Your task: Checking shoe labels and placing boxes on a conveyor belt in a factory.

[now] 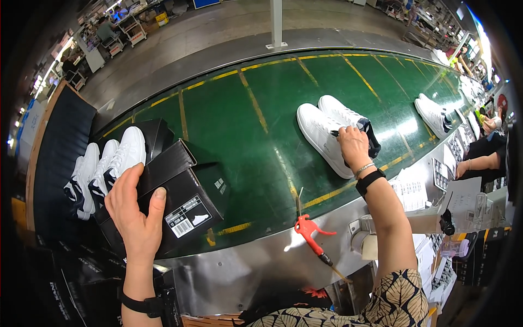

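My right hand (354,146) is closed on a pair of white sneakers (322,136) on the green conveyor belt (239,163); its fingers reach into the dark-lined opening, and the fingertips are partly hidden. To the left, my left hand (136,215) has its fingers stretched out and its thumb apart, against a black shoe box (188,199) with a white label. Its fingertips come close to more white sneakers (126,154) lying beside the box; whether they touch cannot be made out.
A red air blow gun (308,231) lies at the belt's near metal edge (234,278). Farther right on the belt is another white pair of sneakers (434,116). Paper sheets (411,188) and a co-worker's arm (482,163) are at the right. A metal post (277,24) rises behind the belt.
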The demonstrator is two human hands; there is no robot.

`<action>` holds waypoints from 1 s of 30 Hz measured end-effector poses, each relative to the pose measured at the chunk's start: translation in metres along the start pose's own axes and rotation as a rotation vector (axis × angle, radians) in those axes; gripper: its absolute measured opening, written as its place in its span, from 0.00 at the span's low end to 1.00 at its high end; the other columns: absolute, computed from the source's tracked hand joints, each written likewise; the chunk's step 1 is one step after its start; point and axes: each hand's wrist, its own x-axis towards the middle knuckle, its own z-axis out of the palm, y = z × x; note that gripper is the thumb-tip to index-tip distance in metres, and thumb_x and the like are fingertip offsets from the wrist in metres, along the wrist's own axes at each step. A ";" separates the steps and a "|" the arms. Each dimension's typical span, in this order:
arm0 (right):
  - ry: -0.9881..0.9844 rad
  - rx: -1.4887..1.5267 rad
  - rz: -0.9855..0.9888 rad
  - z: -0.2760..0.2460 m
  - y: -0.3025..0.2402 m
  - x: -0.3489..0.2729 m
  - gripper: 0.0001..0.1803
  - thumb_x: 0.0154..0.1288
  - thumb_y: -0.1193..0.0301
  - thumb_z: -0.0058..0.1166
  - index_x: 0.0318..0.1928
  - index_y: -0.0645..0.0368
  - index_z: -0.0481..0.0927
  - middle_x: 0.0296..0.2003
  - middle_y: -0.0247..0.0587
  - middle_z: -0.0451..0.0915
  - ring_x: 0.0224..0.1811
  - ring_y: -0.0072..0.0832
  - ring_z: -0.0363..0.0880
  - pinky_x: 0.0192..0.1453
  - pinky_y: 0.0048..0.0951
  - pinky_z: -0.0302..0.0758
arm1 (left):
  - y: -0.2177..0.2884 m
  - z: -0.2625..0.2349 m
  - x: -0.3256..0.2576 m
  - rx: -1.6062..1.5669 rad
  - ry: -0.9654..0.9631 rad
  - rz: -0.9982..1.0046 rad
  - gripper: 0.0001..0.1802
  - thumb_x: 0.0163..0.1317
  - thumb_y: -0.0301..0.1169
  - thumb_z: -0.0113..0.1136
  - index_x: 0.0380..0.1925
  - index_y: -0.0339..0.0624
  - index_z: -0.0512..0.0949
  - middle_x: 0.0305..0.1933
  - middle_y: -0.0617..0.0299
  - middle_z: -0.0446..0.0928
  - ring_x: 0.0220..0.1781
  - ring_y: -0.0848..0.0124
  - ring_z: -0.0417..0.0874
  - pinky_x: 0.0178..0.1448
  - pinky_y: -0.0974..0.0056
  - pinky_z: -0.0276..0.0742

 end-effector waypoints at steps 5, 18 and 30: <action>0.026 -0.044 -0.043 0.002 0.000 0.000 0.08 0.56 0.64 0.52 0.32 0.54 0.75 0.29 0.38 0.76 0.37 0.33 0.76 0.37 0.35 0.70 | 0.000 -0.001 -0.003 -0.003 0.000 0.002 0.25 0.57 0.40 0.56 0.51 0.39 0.70 0.52 0.55 0.71 0.56 0.61 0.67 0.62 0.58 0.52; 0.219 0.675 0.516 0.007 -0.030 -0.055 0.16 0.59 0.62 0.52 0.42 0.59 0.72 0.37 0.50 0.75 0.39 0.46 0.75 0.43 0.41 0.71 | 0.009 -0.004 -0.012 0.023 0.000 0.020 0.23 0.58 0.36 0.54 0.53 0.38 0.68 0.54 0.55 0.69 0.58 0.61 0.66 0.62 0.59 0.51; 0.238 0.637 0.363 -0.006 -0.028 -0.117 0.16 0.56 0.69 0.54 0.45 0.59 0.71 0.35 0.47 0.74 0.37 0.42 0.75 0.40 0.39 0.71 | 0.017 -0.004 -0.024 0.060 0.069 0.068 0.23 0.56 0.37 0.56 0.50 0.40 0.69 0.51 0.55 0.71 0.56 0.59 0.67 0.60 0.54 0.54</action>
